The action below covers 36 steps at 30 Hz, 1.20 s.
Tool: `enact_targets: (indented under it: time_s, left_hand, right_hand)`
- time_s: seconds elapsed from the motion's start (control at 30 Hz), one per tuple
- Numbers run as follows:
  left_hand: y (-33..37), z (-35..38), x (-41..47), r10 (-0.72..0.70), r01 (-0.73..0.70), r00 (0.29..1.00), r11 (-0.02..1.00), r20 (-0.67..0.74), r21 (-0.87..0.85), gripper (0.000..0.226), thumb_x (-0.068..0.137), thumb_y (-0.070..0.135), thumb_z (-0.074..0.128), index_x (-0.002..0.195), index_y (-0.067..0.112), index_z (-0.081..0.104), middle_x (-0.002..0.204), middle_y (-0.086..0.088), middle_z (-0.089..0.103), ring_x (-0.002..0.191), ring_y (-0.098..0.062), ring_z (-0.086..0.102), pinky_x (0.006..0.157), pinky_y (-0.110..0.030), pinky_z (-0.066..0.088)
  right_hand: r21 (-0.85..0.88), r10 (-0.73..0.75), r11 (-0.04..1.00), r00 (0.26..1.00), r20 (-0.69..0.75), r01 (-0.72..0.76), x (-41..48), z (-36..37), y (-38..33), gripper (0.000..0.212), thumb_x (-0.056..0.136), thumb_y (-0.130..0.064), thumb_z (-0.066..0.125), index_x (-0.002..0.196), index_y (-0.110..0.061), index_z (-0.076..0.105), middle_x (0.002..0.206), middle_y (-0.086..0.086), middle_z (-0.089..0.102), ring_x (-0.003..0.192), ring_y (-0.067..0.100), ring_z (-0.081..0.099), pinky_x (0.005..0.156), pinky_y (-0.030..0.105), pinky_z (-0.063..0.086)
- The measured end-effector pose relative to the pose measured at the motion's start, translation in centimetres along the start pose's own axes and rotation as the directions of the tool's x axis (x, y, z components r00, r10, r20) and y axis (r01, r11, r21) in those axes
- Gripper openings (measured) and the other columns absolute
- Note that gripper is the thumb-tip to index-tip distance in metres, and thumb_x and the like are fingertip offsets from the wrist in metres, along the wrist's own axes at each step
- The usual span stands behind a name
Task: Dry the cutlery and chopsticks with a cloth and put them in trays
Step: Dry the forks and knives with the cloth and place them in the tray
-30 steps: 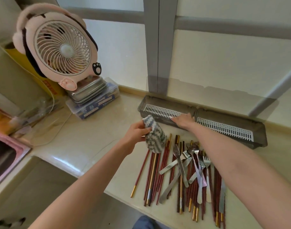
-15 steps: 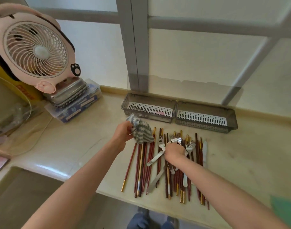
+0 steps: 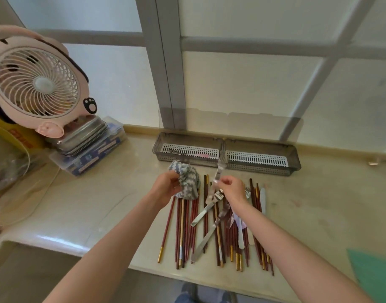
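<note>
My left hand (image 3: 165,186) grips a bunched grey-and-white cloth (image 3: 186,181) above the counter. My right hand (image 3: 231,190) pinches the handle of a silver fork (image 3: 219,169), held upright with its tines pointing toward the trays. Below both hands lies a pile of several dark red chopsticks (image 3: 183,228) with gold tips, mixed with forks and knives (image 3: 204,212). Two grey slotted trays stand side by side by the wall: the left tray (image 3: 163,154) holds a fork, and nothing shows in the right tray (image 3: 294,165).
A pink fan (image 3: 37,84) stands at the left on stacked metal and plastic boxes (image 3: 89,147). A sink edge (image 3: 17,241) lies at the lower left. A green sheet (image 3: 375,274) is at the lower right. Window frames rise behind the trays.
My right hand left the left tray, came back to the pile and lifted one fork upright. My left hand kept hold of the cloth. The camera swung a little to the right.
</note>
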<state>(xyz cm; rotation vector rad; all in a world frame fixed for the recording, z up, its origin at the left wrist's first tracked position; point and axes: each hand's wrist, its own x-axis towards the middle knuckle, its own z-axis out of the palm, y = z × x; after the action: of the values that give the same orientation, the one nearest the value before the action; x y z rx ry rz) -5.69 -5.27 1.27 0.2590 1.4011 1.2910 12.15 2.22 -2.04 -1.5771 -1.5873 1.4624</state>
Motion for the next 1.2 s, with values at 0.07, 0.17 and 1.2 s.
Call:
enact_targets:
  time_s: [0.07,0.17,1.2]
  left_hand:
    - [0.0,0.4,-0.1,0.021,-0.021,0.998,1.0,0.064,-0.002,0.023,0.092,-0.005,0.04,0.112,0.0,0.051,0.094,-0.012,0.063,0.076,-0.018,0.064,0.062,-0.025,0.056]
    - [0.2,1.3,-0.3,0.065,-0.058,0.989,0.997,0.135,-0.053,0.019,0.092,-0.006,0.042,0.107,0.0,0.053,0.094,-0.012,0.063,0.071,-0.016,0.066,0.056,-0.021,0.054]
    - [6.3,0.0,3.0,0.492,-0.152,0.824,0.669,-0.28,0.727,0.02,0.083,0.008,0.067,0.1,-0.001,0.063,0.1,-0.014,0.066,0.092,-0.023,0.063,0.084,-0.032,0.053]
  right_hand:
    - [0.179,-0.113,0.98,0.986,0.12,0.09,-1.3,-0.3,-2.4,0.012,0.09,-0.014,0.062,0.094,-0.003,0.06,0.092,0.014,0.069,0.082,0.014,0.067,0.08,0.02,0.051]
    - [0.167,-0.209,0.971,0.95,0.231,0.172,-2.9,0.1,-4.5,0.012,0.091,-0.012,0.059,0.098,-0.003,0.057,0.084,0.003,0.068,0.069,-0.004,0.065,0.063,0.009,0.047]
    - [0.238,-0.065,0.971,0.986,0.152,0.027,-4.3,-0.5,-3.9,0.008,0.088,0.0,0.057,0.089,0.002,0.064,0.061,0.007,0.061,0.047,0.012,0.056,0.042,0.021,0.042]
